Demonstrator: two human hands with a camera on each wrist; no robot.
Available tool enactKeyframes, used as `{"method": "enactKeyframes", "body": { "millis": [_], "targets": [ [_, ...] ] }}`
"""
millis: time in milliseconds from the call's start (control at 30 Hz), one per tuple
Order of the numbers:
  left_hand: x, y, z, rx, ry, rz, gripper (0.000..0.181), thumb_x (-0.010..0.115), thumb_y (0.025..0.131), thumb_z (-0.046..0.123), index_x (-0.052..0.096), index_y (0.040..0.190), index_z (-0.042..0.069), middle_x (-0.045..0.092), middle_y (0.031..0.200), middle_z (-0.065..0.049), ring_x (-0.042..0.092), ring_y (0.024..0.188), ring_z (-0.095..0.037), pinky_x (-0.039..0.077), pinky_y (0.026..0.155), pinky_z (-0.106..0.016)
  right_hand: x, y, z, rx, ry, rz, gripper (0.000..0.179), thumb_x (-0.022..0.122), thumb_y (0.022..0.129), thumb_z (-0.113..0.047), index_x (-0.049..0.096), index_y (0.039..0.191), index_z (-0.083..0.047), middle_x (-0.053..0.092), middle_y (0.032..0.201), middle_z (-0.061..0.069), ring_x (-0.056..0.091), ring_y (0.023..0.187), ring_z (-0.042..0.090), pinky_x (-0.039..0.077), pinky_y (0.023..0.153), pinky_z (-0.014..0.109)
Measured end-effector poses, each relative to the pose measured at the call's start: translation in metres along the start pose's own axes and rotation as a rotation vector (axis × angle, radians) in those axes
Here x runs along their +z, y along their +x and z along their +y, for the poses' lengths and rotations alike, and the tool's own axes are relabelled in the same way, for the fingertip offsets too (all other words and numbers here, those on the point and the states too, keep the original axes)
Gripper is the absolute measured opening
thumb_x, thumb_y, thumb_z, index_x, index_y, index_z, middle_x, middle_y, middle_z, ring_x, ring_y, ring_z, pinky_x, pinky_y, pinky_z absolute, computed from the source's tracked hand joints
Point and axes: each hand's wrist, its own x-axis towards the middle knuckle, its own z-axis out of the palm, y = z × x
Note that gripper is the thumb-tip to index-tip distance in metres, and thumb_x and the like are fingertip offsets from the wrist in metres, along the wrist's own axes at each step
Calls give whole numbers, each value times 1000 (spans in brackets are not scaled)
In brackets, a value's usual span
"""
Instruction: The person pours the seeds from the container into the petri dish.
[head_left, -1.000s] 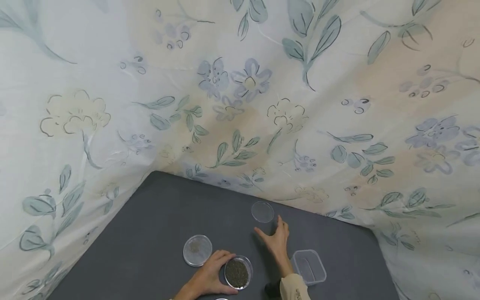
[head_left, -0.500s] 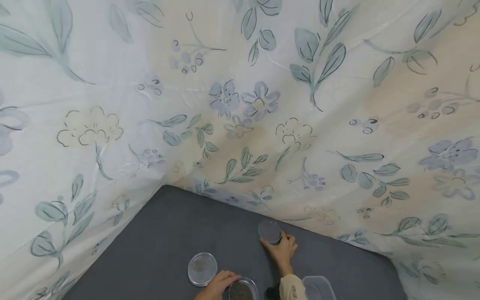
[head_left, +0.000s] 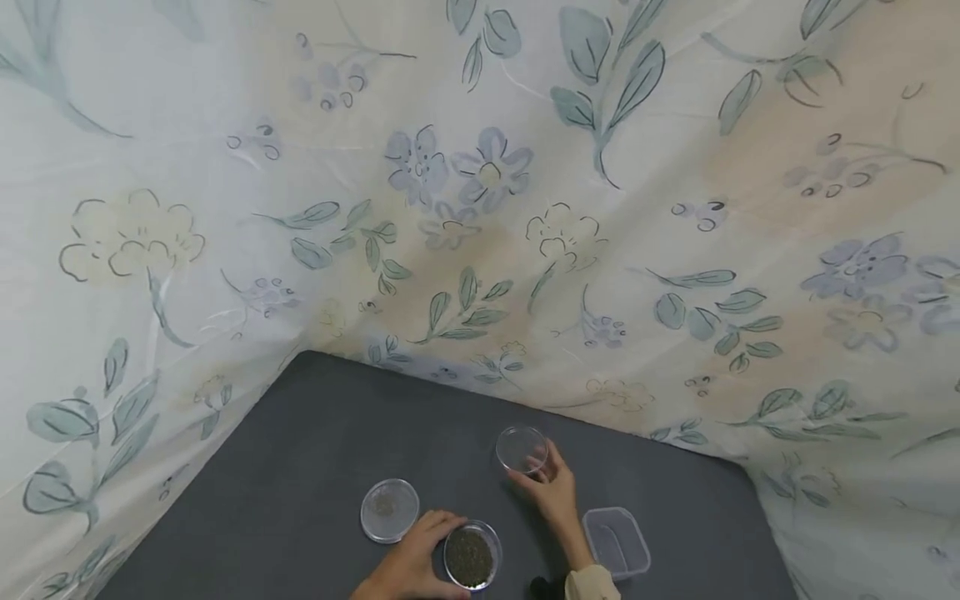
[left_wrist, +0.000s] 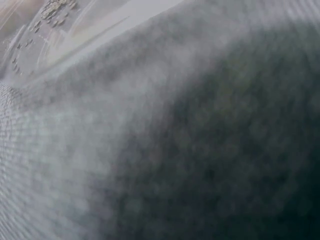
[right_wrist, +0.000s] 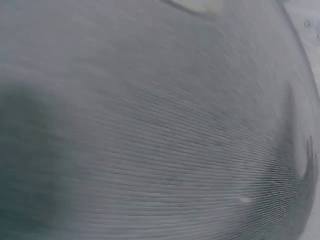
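Note:
In the head view my left hand [head_left: 412, 557] grips a round clear petri dish [head_left: 472, 557] filled with dark, crumbly greenish-brown bits, fingers at its far side and thumb at the near side. Farther back, my right hand [head_left: 551, 496] holds an empty-looking clear round dish or lid [head_left: 521, 451] by its edge; its fingers show through the plastic. Left of my left hand lies another clear petri dish [head_left: 390, 511] with a small patch of brownish bits. The left wrist view is mostly blurred, with some scattered bits [left_wrist: 52, 14] at its upper left corner. The right wrist view is too blurred to show the hand.
To the right of my right forearm stands a clear rectangular plastic container [head_left: 618, 543]. Everything rests on a dark grey tabletop [head_left: 300, 483]. A floral curtain [head_left: 480, 250] hangs along the table's back and sides.
My right hand has reached the clear round piece at the back, taken hold of its edge and drawn it slightly toward me, seemingly lifted. My left hand keeps its grip on the filled petri dish.

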Motion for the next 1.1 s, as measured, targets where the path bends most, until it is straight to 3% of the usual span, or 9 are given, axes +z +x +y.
{"method": "enactKeyframes", "body": {
  "millis": [133,233,333,433,533,633,767,967,1100],
  "targets": [
    [0,-1,3,-8,14,5,89,85,69,66,61,138,16,62,129,10,59,112,-8,57,94,-32,1,-21,0,76,223,-54,101,82,79,4,21,159,4,49,144,33,66,122,38,59,94,29],
    [2,-2,3,7,37,33,89,86,68,65,62,137,15,63,127,9,59,110,-8,57,94,-31,1,-38,-1,135,339,-74,101,80,82,4,17,161,1,48,144,35,70,118,31,61,90,28],
    [4,-3,3,35,65,66,90,88,66,65,64,135,13,64,123,9,60,108,-7,57,93,-31,-4,-55,-3,172,365,-78,103,82,81,3,18,162,-1,51,143,34,73,113,23,61,89,28],
    [5,-2,2,70,86,89,92,89,64,64,65,134,9,65,121,7,60,107,-8,57,92,-31,-12,-70,-6,164,309,-94,104,83,79,4,20,161,1,55,140,34,74,110,19,61,90,29],
    [3,1,3,73,89,87,96,90,63,63,63,136,7,65,122,5,60,110,-10,57,94,-33,-22,-81,-12,122,199,-128,105,84,75,7,22,160,4,59,134,36,75,108,24,61,90,31],
    [-1,4,3,55,82,79,99,91,62,63,62,137,5,65,124,4,61,112,-12,57,96,-36,-29,-89,-23,22,8,-171,104,86,72,8,28,158,6,64,126,34,76,103,30,62,86,28],
    [-5,8,1,35,76,64,102,91,59,63,62,138,6,65,125,4,61,113,-13,57,98,-37,-29,-95,-36,-205,-294,-189,98,87,69,9,37,153,7,71,115,29,77,93,33,62,77,22],
    [-4,7,-2,65,119,82,108,90,55,68,62,137,4,66,125,1,59,113,-15,55,96,-38,-23,-109,-48,-520,-645,-181,92,82,61,20,47,146,8,74,101,21,74,80,27,61,67,25],
    [-2,1,-2,78,199,136,106,89,51,73,68,130,6,67,123,-1,58,113,-17,55,94,-40,-15,-121,-54,-583,-845,-192,88,76,64,21,52,146,0,73,94,15,72,72,25,58,60,29]
  ]
}}
